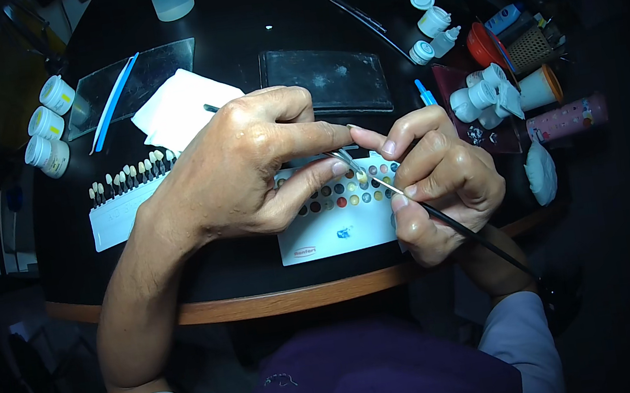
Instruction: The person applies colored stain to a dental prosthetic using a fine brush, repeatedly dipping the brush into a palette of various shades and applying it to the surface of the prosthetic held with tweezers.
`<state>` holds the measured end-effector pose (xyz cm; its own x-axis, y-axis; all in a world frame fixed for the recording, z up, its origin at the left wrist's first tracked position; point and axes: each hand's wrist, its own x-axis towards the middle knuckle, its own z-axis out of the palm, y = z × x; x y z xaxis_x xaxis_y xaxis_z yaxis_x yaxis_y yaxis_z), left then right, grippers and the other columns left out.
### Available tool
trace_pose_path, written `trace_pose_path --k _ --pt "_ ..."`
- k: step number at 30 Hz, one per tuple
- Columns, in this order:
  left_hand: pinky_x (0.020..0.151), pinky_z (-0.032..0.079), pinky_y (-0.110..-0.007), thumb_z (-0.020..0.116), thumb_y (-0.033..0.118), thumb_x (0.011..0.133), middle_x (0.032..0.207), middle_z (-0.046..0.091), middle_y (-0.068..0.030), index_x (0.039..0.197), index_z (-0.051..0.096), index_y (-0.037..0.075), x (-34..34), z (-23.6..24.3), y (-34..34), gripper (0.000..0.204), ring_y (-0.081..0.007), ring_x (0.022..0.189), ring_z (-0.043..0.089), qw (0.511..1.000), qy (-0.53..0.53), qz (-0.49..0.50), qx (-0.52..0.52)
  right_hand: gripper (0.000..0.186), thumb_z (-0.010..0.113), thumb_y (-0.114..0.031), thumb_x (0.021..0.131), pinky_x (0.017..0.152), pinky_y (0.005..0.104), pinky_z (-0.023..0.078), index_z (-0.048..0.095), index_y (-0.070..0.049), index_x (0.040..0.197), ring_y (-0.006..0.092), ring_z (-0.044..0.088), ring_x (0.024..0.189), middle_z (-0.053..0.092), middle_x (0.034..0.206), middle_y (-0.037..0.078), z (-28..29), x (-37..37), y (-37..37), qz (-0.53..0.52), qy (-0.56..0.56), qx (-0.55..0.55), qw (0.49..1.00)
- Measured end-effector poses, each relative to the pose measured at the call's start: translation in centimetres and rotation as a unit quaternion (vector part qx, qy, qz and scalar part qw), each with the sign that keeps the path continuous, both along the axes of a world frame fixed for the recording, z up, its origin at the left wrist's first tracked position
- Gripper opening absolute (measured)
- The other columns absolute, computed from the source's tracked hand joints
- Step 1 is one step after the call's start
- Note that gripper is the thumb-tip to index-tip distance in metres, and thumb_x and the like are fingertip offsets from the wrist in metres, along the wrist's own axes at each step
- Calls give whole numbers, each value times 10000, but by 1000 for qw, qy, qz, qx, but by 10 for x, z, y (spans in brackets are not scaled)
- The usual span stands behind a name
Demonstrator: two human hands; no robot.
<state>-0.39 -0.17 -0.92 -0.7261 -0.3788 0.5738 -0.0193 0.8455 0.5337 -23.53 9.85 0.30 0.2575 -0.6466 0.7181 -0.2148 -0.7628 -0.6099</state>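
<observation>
My left hand (pixel 246 154) is closed around metal tweezers (pixel 344 158), whose dark rear end pokes out behind the knuckles. At the tweezer tips is a small cream-coloured dental crown (pixel 362 177). My right hand (pixel 448 179) pinches a thin brush with a black handle (pixel 473 233), its fine tip beside the crown. Fingertips of both hands meet just above the tips. Under them lies a white palette card (pixel 321 245) with rows of round colour wells (pixel 341 202) and a blue smear near its front. My hands cover part of the card.
A tooth shade guide (pixel 123 218) lies left, near a folded white tissue (pixel 176 107) and a glass slab (pixel 147 71). Behind my hands is a dark flat case (pixel 327 79). White jars (pixel 44 125) stand left; more jars (pixel 480 93) and a red bowl (pixel 482 43) stand right.
</observation>
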Motion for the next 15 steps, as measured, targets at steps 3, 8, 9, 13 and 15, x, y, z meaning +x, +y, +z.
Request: trace_pose_path --k 3,8,9,13,15 --pt "551 404 -319 836 99 826 724 583 -42 1140 853 70 -2 0 0 316 -155 626 542 1000 7 -2 -4 198 701 95 670 907 496 675 572 -20 764 286 674 929 619 752 82 0 0 -1 -3 4 1 1000" --pt "557 407 -320 839 104 827 720 576 -41 1135 854 67 -1 1 0 311 -158 631 540 1000 6 -3 -4 207 702 100 651 921 502 673 569 -20 755 287 677 929 618 747 78 -1 0 -1 0 12 -2 1000" --pt "557 407 -320 839 104 827 720 576 -41 1135 854 67 -1 1 0 311 -158 631 540 1000 6 -3 -4 206 700 100 651 920 502 674 570 -20 756 288 678 932 619 748 78 -1 1 -1 0 10 -3 1000" --pt "562 417 -324 843 112 834 725 574 -45 1118 849 51 -2 1 1 291 -161 636 542 1000 14 -4 -4 203 698 98 650 921 503 674 571 -19 757 288 681 938 624 751 79 -1 0 -1 1 10 -2 1000" --pt "563 419 -326 844 114 835 727 575 -47 1111 848 45 -1 2 2 285 -163 637 542 1000 15 -3 -1 203 700 98 651 925 505 674 573 -19 757 289 681 939 625 752 79 0 2 0 0 6 1 1000"
